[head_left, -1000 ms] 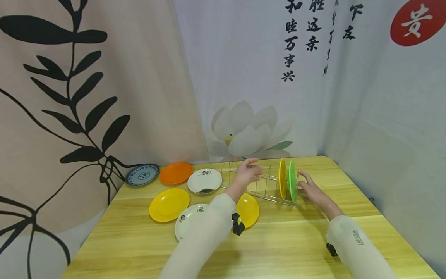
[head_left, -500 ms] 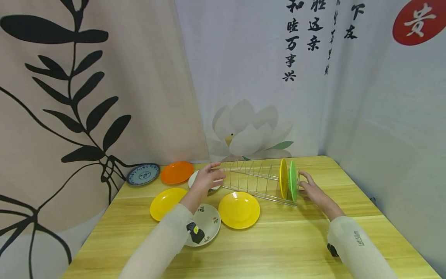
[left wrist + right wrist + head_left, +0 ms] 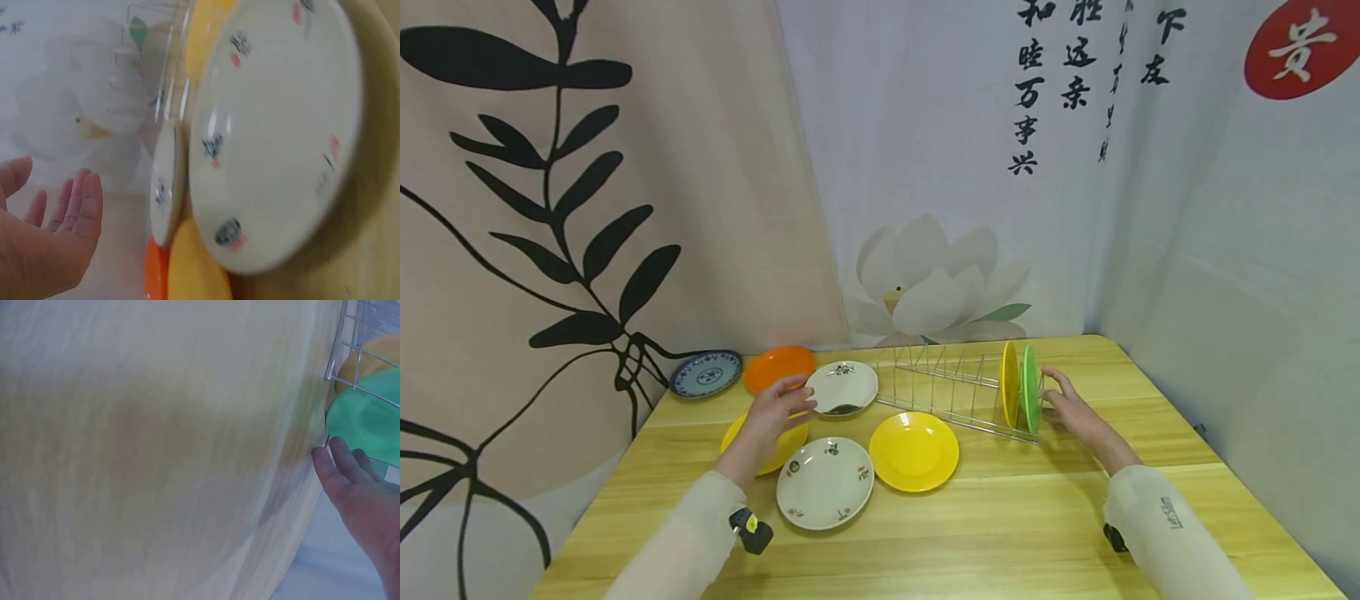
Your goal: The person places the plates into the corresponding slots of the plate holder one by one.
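Note:
My left hand [image 3: 775, 417] is over the left yellow plate [image 3: 790, 446], fingers loosely bent and apart, holding nothing. Just right of its fingertips lies a white plate with a dark floral print [image 3: 841, 385]. A larger flowered white plate [image 3: 825, 483] and another yellow plate [image 3: 913, 452] lie nearer the front. On the right, my right hand [image 3: 1075, 412] has its fingertips at the end of the wire dish rack [image 3: 955, 396], fingers extended beside the green plate [image 3: 369, 415]. That plate and a yellow plate [image 3: 1008, 385] stand upright in the rack's right end.
An orange plate [image 3: 771, 367] and a blue-patterned plate [image 3: 707, 375] lie at the back left of the wooden table [image 3: 1000, 533]. Printed curtains [image 3: 925, 167] hang directly behind and to the right. The rack's left slots hold no plates.
My left hand has moved left from above the rack, past the floral white plate, to over the left yellow plate. My right hand has stayed at the rack's end.

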Demonstrator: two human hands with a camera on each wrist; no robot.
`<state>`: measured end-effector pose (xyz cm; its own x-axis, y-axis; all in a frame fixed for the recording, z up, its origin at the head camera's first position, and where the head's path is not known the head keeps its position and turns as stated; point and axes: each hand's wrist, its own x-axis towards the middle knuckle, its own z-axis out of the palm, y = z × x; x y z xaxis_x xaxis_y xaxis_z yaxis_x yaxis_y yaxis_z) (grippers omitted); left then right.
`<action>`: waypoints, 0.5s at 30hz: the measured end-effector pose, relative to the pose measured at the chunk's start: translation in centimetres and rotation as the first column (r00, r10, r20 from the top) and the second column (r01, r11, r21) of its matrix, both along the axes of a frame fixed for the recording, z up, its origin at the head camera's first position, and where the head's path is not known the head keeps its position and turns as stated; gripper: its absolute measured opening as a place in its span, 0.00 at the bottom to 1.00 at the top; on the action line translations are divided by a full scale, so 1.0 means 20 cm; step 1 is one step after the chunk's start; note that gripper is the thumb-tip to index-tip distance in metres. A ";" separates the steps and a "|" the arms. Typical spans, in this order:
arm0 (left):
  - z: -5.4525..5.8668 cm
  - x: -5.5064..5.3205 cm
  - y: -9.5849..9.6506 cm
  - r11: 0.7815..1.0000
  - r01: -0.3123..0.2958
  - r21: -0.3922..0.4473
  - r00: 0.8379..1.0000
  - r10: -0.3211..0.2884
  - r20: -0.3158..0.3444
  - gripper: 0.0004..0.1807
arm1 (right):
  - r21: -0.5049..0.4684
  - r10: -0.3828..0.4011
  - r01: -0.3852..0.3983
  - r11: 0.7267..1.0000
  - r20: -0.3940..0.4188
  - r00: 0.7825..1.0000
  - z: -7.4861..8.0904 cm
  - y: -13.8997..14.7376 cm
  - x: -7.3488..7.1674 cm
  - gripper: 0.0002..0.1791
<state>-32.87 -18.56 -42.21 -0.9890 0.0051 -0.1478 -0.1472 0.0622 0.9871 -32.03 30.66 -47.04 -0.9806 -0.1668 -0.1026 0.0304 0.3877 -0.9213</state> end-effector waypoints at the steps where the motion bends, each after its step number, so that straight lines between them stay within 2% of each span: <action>1: -0.01 0.00 -0.02 1.000 -0.004 -0.005 1.000 0.004 0.000 0.27 | -0.002 0.001 -0.001 1.000 0.002 1.000 0.00 0.00 0.00 0.36; 7: -0.04 0.02 -0.12 0.998 -0.039 -0.039 0.999 0.039 0.008 0.29 | -0.012 0.008 -0.008 1.000 0.006 1.000 0.00 0.00 0.00 0.36; 15: -0.07 0.02 -0.30 0.991 -0.117 -0.066 0.992 0.120 0.039 0.33 | -0.003 -0.002 0.002 1.000 0.009 1.000 0.00 0.00 -0.01 0.35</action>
